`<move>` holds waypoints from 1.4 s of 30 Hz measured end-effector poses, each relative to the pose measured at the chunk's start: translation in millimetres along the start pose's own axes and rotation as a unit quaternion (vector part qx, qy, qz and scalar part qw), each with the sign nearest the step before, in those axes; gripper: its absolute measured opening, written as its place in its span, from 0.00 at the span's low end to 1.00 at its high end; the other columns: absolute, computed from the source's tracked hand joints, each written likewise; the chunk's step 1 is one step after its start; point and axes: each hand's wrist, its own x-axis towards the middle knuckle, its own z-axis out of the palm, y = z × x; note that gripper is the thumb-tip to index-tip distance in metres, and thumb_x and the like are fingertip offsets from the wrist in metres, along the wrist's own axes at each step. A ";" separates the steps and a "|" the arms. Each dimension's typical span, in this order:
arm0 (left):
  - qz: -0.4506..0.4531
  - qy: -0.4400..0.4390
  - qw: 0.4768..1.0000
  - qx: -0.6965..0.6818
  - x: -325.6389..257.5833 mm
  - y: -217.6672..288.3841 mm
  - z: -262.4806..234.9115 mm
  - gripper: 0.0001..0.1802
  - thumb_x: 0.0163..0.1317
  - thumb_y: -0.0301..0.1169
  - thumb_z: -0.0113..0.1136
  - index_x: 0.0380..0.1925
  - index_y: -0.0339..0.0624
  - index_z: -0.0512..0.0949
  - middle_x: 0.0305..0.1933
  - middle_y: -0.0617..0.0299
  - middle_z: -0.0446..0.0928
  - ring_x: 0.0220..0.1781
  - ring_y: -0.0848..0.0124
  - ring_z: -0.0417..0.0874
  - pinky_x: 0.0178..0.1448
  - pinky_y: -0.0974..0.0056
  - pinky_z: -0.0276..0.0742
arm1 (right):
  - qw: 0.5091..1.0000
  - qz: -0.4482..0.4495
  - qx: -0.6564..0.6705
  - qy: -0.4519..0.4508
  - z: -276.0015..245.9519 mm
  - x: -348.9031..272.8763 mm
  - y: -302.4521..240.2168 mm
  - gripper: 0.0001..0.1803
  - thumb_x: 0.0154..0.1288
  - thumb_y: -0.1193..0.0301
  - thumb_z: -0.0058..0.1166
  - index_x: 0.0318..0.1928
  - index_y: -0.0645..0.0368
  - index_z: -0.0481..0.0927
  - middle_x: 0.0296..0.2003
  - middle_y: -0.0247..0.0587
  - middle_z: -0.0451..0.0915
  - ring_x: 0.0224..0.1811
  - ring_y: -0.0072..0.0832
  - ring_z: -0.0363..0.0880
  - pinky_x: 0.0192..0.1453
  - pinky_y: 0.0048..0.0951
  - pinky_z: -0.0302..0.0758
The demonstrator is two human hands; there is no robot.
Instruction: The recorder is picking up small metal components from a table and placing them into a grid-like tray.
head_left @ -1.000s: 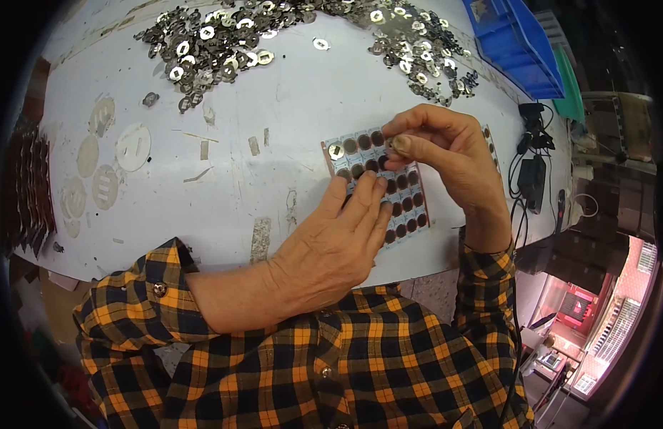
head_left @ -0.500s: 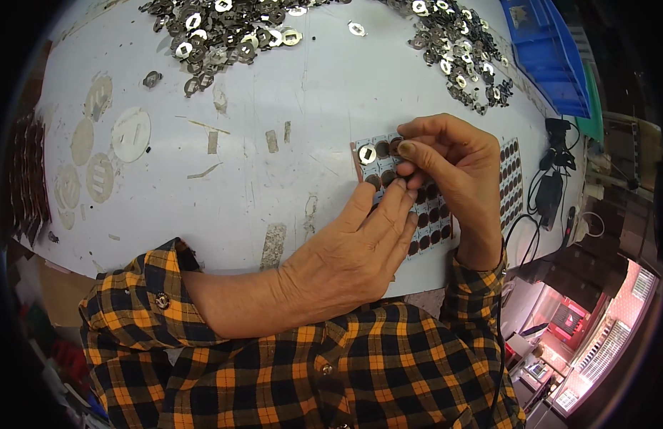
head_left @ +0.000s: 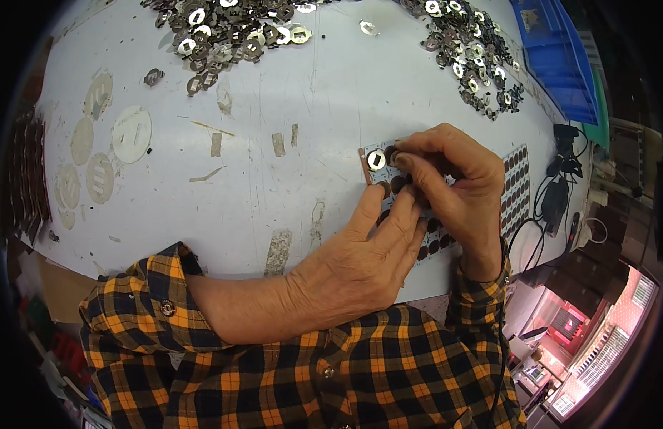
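Observation:
A pale circuit board panel (head_left: 370, 151) with rows of dark round spots lies under both my hands. On its far left corner rests a shiny round metal piece (head_left: 376, 159) with a dark rectangular slot. My right hand (head_left: 466, 182) is closed, thumb and forefinger pinched low over the dark round spot beside that piece; what they grip, if anything, is too hidden to name. My left hand (head_left: 363, 254) reaches across from the left, thumb apart from the other fingers, tips touching the panel. Its fingertips meet the right hand's lower fingers, which hide part of the panel.
Heaps of round slotted metal pieces (head_left: 231, 32) and smaller ones (head_left: 474, 57) lie at the far side. A blue bin (head_left: 556, 57) stands far right. A second panel (head_left: 516, 182) and a black adapter with cables (head_left: 555, 196) are right; stacked brown strips (head_left: 31, 179) sit left.
The view has shifted slightly, so the table's contents appear farther right. My right fingertips have come a little nearer and left, toward the slotted metal piece. My left hand stays on the panel.

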 end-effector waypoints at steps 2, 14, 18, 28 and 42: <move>0.001 0.000 1.000 0.001 -0.1 -0.3 0.4 0.44 0.60 0.53 0.70 0.64 0.24 0.79 0.65 0.35 0.78 0.77 0.43 0.71 0.75 0.34 0.67 | 0.999 0.030 -0.016 0.017 5.5 -3.5 -7.9 0.07 0.67 0.85 0.66 0.44 0.67 0.87 0.37 0.37 0.88 0.38 0.18 0.86 0.42 0.20 0.81; -0.010 0.006 0.999 0.031 -0.9 4.3 0.2 0.41 0.61 0.55 0.69 0.61 0.27 0.81 0.62 0.38 0.80 0.73 0.44 0.73 0.75 0.33 0.66 | 0.990 -0.077 -0.115 0.022 10.3 -4.5 -3.8 0.10 0.62 0.84 0.68 0.44 0.67 0.89 0.33 0.39 0.84 0.32 0.23 0.82 0.35 0.24 0.75; -0.009 0.000 0.999 0.035 -0.6 5.8 0.6 0.37 0.61 0.55 0.69 0.56 0.30 0.84 0.59 0.41 0.82 0.72 0.44 0.75 0.76 0.30 0.66 | 0.988 -0.090 -0.126 -0.002 7.0 -2.3 -2.4 0.10 0.63 0.84 0.67 0.45 0.67 0.90 0.35 0.39 0.85 0.34 0.21 0.81 0.36 0.21 0.74; 0.000 0.019 0.999 0.045 -0.7 4.2 2.4 0.40 0.59 0.56 0.70 0.58 0.29 0.83 0.61 0.39 0.81 0.72 0.46 0.74 0.76 0.31 0.67 | 0.978 -0.168 -0.124 0.012 12.0 2.2 4.7 0.14 0.57 0.83 0.72 0.46 0.62 0.90 0.30 0.38 0.81 0.27 0.22 0.81 0.28 0.25 0.75; -0.034 0.019 0.999 0.037 -7.0 3.2 -3.1 0.43 0.56 0.53 0.73 0.60 0.26 0.82 0.68 0.31 0.77 0.74 0.43 0.74 0.74 0.33 0.67 | 0.955 -0.082 -0.268 0.096 -59.0 47.8 36.3 0.19 0.70 0.84 0.49 0.55 0.61 0.87 0.59 0.42 0.84 0.62 0.33 0.81 0.59 0.31 0.76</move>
